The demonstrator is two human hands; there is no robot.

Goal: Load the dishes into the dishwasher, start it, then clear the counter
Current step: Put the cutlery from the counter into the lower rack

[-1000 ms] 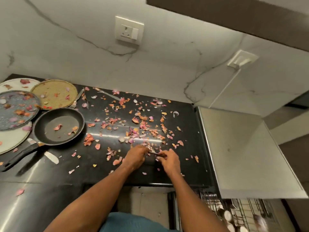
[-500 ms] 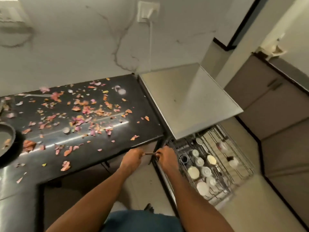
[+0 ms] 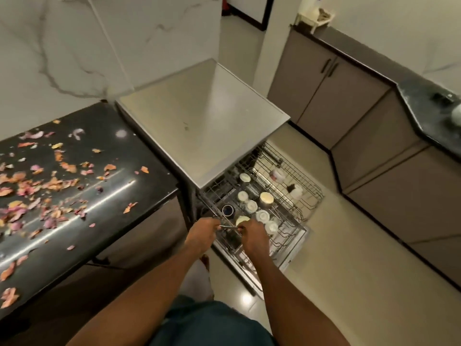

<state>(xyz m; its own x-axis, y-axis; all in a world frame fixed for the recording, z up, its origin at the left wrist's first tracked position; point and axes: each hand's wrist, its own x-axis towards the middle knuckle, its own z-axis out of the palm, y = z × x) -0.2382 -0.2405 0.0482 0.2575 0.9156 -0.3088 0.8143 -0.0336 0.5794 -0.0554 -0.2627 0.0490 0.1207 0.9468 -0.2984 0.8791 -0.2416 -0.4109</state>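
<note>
Both hands hold one thin metal utensil (image 3: 229, 227) above the dishwasher rack (image 3: 287, 236): left hand (image 3: 202, 233) fingers pinch one end, right hand (image 3: 254, 236) fingers pinch the other. Peel scraps (image 3: 50, 183) litter the tabletop (image 3: 104, 221).

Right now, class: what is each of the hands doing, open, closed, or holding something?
Left hand: closed on one end of a thin metal utensil.
Right hand: closed on the other end of it, over the dishwasher rack.

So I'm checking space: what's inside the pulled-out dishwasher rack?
The rack holds several pale cups and one dark cup. Both hands cover its near corner, so anything there is hidden.
</note>
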